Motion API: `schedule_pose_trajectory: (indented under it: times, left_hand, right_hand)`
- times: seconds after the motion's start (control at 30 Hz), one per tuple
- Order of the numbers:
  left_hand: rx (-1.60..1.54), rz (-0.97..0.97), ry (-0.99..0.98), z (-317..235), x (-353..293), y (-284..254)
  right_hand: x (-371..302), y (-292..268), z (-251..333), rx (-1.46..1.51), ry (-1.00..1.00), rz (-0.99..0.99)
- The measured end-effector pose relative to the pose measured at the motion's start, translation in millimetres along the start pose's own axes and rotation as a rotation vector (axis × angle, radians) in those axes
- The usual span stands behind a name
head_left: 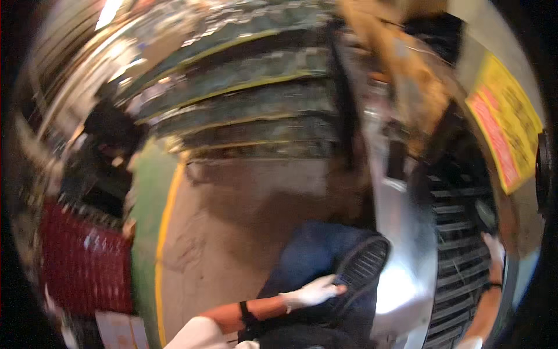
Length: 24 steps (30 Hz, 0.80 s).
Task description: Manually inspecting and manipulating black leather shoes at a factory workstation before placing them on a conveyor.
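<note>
Part (pixel 369 259), black and oblong with a ribbed face, slants from lower left to upper right, its long axis diagonal and its rounded end aimed up and right. It sits over the lower middle of the view, in front of blue cloth (pixel 311 247) and just left of a shiny metal surface (pixel 401 285). The left hand (pixel 314 292), in a white covering, reaches it from the left; its fingers are closed on the part's lower-left edge, the bare thumb tip against the rim, the others too blurred or hidden to make out.

The right hand (pixel 495 249) is at the right edge of a black slatted tray (pixel 459 273), pointing away from the wearer; whether its fingers are apart or together cannot be told. A black band circles each forearm.

Beyond lie a brown floor (pixel 244 192), a yellow line (pixel 165 232), a green strip (pixel 145 221), a maroon crate (pixel 87 262) and tiered shelves (pixel 250 99).
</note>
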State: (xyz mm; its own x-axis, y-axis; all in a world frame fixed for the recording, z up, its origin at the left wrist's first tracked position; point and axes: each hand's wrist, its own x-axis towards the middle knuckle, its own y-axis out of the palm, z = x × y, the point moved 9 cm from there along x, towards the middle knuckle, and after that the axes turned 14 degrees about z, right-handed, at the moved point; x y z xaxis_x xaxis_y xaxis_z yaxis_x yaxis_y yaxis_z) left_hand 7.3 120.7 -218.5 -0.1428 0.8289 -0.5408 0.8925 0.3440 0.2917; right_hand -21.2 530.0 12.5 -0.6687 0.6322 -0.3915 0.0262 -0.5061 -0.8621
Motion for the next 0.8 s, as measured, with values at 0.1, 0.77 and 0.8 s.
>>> schedule_pose_trajectory:
  times: [0.1,0.77,0.8]
  left_hand:
    - [-0.062,0.018,0.197,26.7,16.5,-5.7]
    - [-0.307,0.083,0.314,6.4,-2.0,2.0]
    - [-0.274,0.045,0.341,1.6,-6.5,0.3]
  right_hand:
    - [-69.6,-17.2,174.0,-0.071,-0.193,0.063]
    - [-17.7,112.0,-236.5,-0.021,0.032,-0.434]
    - [-30.3,119.6,-236.7,-0.037,0.072,-0.408]
